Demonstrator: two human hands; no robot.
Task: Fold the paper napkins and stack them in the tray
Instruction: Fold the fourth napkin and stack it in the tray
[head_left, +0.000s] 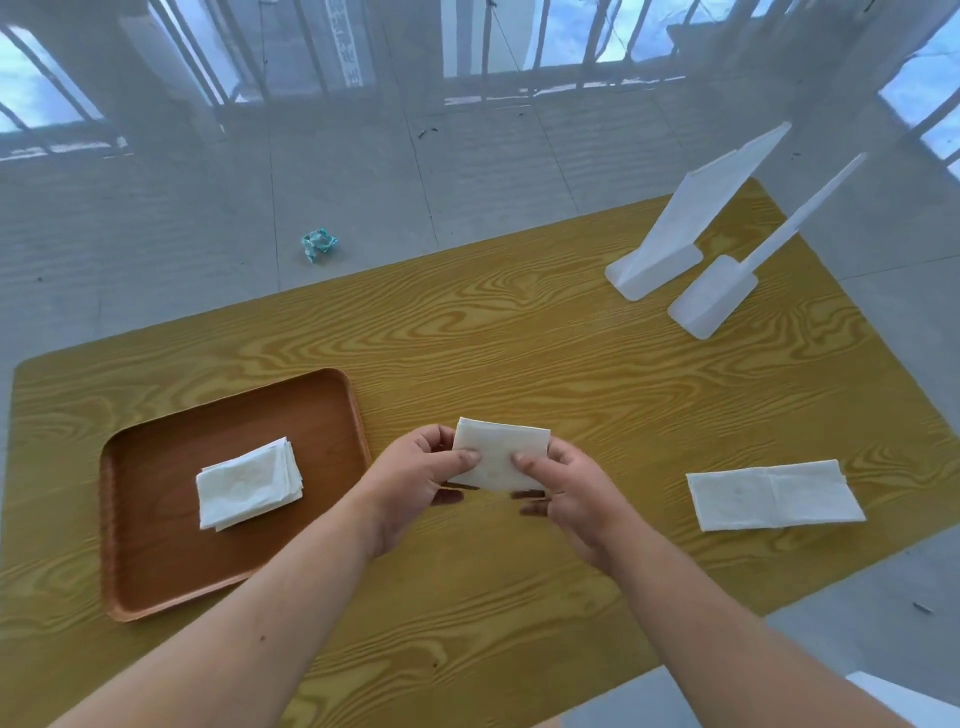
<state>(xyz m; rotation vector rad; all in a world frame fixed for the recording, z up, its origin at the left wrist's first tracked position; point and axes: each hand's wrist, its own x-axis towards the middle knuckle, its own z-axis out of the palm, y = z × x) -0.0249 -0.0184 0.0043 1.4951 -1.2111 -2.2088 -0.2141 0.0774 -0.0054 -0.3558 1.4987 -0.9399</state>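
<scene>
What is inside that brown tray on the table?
The brown tray holds one small stack of folded white napkins, lying near its middle. The rest of its floor is bare. Whatever lies beneath the stack, and how many napkins it has, cannot be seen.

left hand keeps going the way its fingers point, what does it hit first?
The left hand points toward the right hand, and the folded napkin both pinch fills that gap. Likely the napkin first, then the right fingers; depth is unclear.

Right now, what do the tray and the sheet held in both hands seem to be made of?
Tray: looks like wood or wood-look plastic, reddish-brown, smooth, faint grain. Held napkin: thin white paper, soft matte, fold crease visible, pinched by the left hand and right hand.
</scene>
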